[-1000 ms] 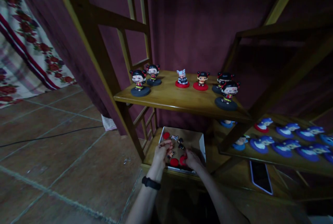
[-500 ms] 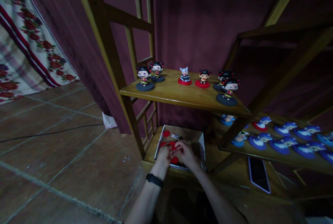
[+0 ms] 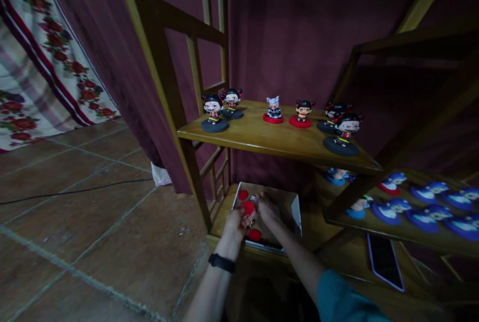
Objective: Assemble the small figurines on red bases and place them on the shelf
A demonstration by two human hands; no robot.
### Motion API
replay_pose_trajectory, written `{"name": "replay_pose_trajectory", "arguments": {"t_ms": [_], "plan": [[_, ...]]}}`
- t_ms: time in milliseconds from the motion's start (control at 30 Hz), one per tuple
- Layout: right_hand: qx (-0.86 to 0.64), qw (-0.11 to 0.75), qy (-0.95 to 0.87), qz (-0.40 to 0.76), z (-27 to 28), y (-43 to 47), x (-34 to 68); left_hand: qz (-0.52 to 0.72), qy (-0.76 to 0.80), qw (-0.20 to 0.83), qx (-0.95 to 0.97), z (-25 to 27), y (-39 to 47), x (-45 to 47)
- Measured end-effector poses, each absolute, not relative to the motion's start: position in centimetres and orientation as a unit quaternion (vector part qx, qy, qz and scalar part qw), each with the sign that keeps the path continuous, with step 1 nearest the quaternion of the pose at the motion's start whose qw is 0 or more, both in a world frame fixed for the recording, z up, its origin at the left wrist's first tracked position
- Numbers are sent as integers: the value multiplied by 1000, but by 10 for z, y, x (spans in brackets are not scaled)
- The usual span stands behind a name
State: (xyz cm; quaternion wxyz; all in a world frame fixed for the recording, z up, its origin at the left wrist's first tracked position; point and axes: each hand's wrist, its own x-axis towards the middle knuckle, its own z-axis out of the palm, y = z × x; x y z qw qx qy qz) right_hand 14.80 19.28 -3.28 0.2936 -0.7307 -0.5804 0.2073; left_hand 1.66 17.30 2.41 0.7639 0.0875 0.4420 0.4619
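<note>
Over a shallow white cardboard box (image 3: pixel 297 214) on the low shelf, my left hand (image 3: pixel 235 222) is closed on a red round base (image 3: pixel 248 207), gripping it by the edge. Something small and dark shows by its fingers, too small to name. My right hand (image 3: pixel 267 209) reaches down into the box, its fingers beside a small white-and-black piece (image 3: pixel 253 198); the fingertips are mostly hidden. Inside the box lie another red disc (image 3: pixel 243 195) at the back left and a red disc (image 3: pixel 255 234) near the front.
Above the box, a wooden shelf (image 3: pixel 258 135) carries several figurines, including a silver-haired one (image 3: pixel 274 110) on a red base and a black-haired one (image 3: pixel 302 113). Blue figurines (image 3: pixel 392 209) stand on the right shelf, above a phone (image 3: pixel 385 262). A wooden post (image 3: pixel 157 77) rises at left.
My right hand has moved away from my left hand toward the back of the box. The red base in my left hand shows more fully. The view has shifted slightly left.
</note>
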Motion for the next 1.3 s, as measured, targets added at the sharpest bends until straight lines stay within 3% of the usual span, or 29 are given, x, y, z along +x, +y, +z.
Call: {"name": "replay_pose_trajectory", "arguments": {"t_ms": [233, 400, 533, 667, 767, 1300], "plan": [[-722, 318, -589, 174, -41, 196, 144, 456, 429, 774, 87, 20, 179, 14], [-692, 335, -601, 218, -36, 190, 142, 457, 419, 781, 81, 20, 180, 12], [-677, 442, -515, 286, -15, 174, 153, 458, 410, 784, 84, 21, 180, 11], [-548, 594, -358, 468, 11, 140, 166, 450, 408, 789, 94, 20, 177, 17], [-491, 628, -281, 534, 22, 115, 169, 443, 404, 794, 103, 18, 172, 26], [-556, 648, -321, 409, 21, 118, 164, 436, 358, 815, 134, 25, 152, 50]]}}
